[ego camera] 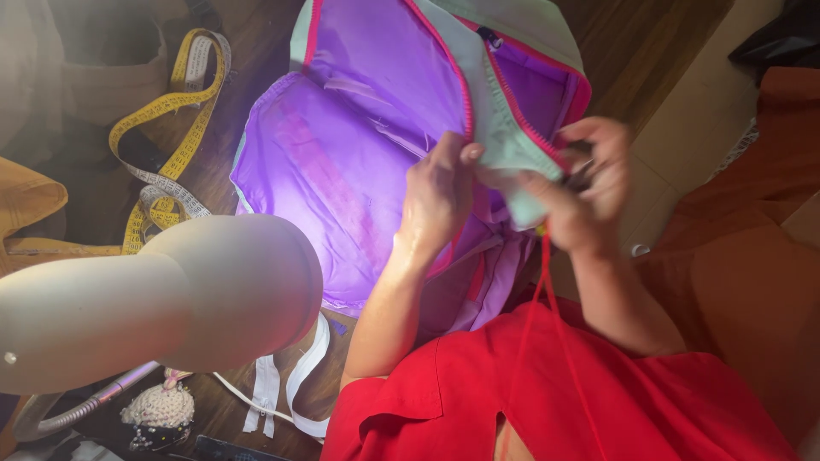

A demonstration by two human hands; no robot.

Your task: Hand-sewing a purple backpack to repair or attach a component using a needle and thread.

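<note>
fingers [465,155] pinching mint bag edge [512,154], zipper [521,119] between hands

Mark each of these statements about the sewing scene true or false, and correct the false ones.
1. Both hands grip the pale mint fabric edge of the opened bag with purple lining. True: the left hand and the right hand pinch it beside the pink zip.
2. The yellow measuring tape hangs around the person's neck. False: it lies looped on the dark wooden table.
3. A red thread runs down from the hands. True.
4. The white zip strip is sewn into the bag. False: it lies loose on the table.
5. A cream rounded lamp head sits left of the bag. True.
</note>
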